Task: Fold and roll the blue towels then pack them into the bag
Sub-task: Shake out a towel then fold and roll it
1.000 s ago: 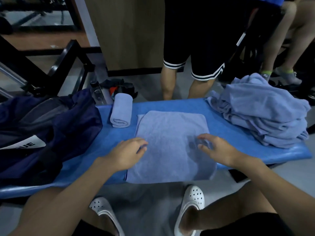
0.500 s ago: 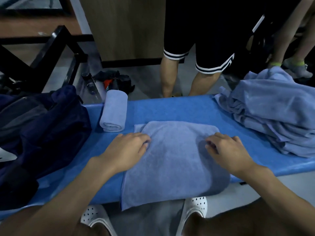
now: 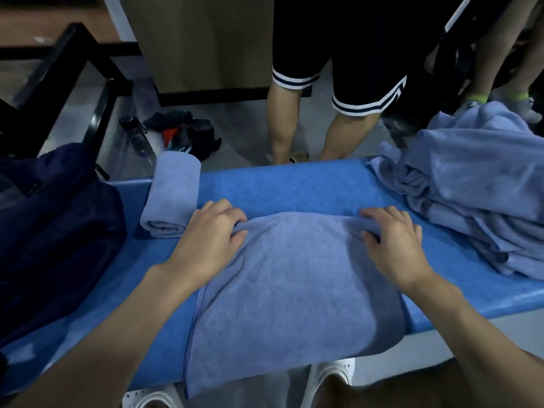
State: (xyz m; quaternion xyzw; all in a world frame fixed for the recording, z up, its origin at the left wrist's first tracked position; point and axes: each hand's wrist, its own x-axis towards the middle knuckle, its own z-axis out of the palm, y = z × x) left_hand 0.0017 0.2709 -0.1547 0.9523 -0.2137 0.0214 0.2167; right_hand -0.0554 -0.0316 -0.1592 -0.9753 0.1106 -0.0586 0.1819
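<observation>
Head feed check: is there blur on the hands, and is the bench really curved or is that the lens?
Head view: dim, bluish light; the left hand and right hand look slightly soft at the fingers holding the towel; the bench edge bows from wide-angle distortion; the bag sits deep in shadow; no glare.
</observation>
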